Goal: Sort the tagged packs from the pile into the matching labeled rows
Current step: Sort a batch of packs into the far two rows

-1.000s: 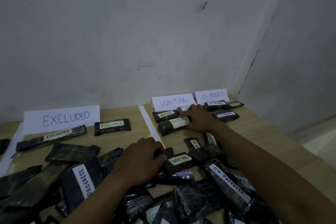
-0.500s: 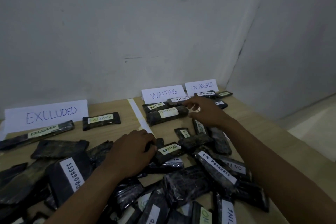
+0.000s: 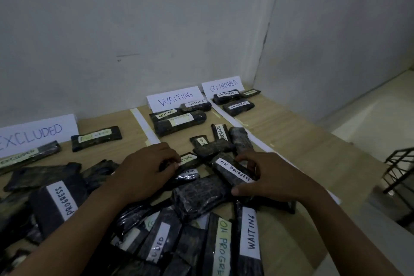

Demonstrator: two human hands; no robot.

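A pile of black packs (image 3: 190, 237) with white tags covers the near part of the wooden table (image 3: 291, 141). My left hand (image 3: 145, 172) grips a pack tagged WAITING (image 3: 189, 159) at its left end. My right hand (image 3: 266, 175) closes around a pack tagged ON PROGRESS (image 3: 233, 170), thumb at its near end, fingers at its far side. Three paper signs stand at the wall: EXCLUDED (image 3: 38, 134), WAITING (image 3: 174, 98), ON PROGRESS (image 3: 221, 85). Sorted packs lie in front of each sign.
White tape strips (image 3: 145, 127) divide the table into rows. The wall closes off the far side and the corner at right. The table's right edge drops to a pale floor, where a black metal rack (image 3: 401, 172) stands.
My right hand left the pack it set in the WAITING row and came back to the pile, closing on the ON PROGRESS pack. My left hand stayed on the WAITING pack.
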